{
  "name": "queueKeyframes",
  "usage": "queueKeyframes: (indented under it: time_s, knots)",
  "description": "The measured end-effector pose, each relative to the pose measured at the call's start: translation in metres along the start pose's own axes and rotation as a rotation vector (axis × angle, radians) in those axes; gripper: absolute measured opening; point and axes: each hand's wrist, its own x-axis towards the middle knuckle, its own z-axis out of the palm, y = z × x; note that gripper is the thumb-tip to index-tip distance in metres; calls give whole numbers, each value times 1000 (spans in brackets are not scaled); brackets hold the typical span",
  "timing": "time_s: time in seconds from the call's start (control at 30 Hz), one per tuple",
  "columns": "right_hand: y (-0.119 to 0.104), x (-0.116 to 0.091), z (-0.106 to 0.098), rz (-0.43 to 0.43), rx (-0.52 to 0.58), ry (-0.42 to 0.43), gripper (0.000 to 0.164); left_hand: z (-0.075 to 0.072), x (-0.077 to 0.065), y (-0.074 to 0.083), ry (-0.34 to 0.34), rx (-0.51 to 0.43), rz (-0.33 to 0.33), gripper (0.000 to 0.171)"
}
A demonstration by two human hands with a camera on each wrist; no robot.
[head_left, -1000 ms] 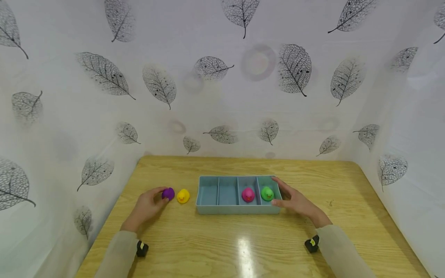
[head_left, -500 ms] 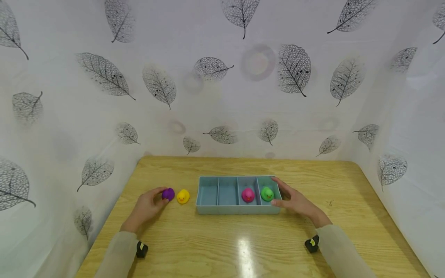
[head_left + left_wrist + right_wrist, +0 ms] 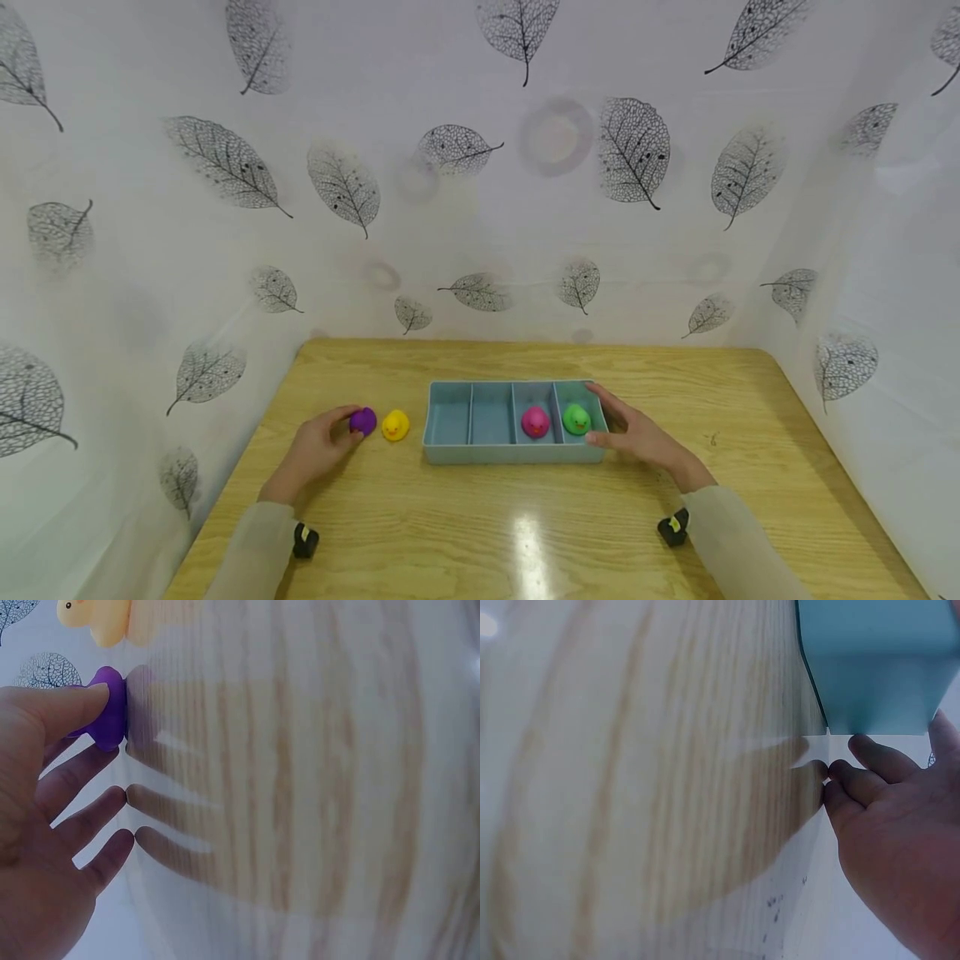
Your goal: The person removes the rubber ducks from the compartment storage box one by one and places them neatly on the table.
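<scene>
On the left of the table, my left hand [image 3: 318, 446] pinches a purple rubber duck [image 3: 363, 422] between thumb and fingers. The left wrist view shows the thumb on the purple duck [image 3: 110, 712], low at the table surface, with the other fingertips touching the wood. Just right of it sits a yellow rubber duck [image 3: 395, 426]. My right hand [image 3: 637, 433] grips the right end of a blue-green divided box [image 3: 513, 454], thumb at the front corner and a finger at the back corner. A pink duck [image 3: 536, 422] and a green duck [image 3: 577, 420] sit in its two right compartments.
The wooden table [image 3: 450, 525] has a rounded far edge. White sheeting [image 3: 480, 208] with a leaf print hangs behind it and along both sides. Each wrist carries a small black device, such as the one at the right cuff [image 3: 673, 528].
</scene>
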Motion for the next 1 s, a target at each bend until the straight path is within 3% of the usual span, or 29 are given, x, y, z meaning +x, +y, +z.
queueKeyframes:
  time_s: [0.33, 0.5, 0.7, 0.8, 1.0]
  knots:
    - [-1, -1, 1, 4, -9, 4, 87, -7, 2, 4, -63, -52, -50, 58]
    - [0, 0, 0, -1, -15, 9, 87, -14, 5, 14, -24, -45, -21, 52]
    - [1, 0, 0, -3, -20, 6, 86, -19, 12, 28, 24, -75, -46, 51]
    - [1, -1, 0, -4, -22, 8, 86, -19, 16, 37, 58, -89, -6, 49]
    - [1, 0, 0, -9, -25, 13, 86, -15, 25, 55, 144, -70, 139, 43]
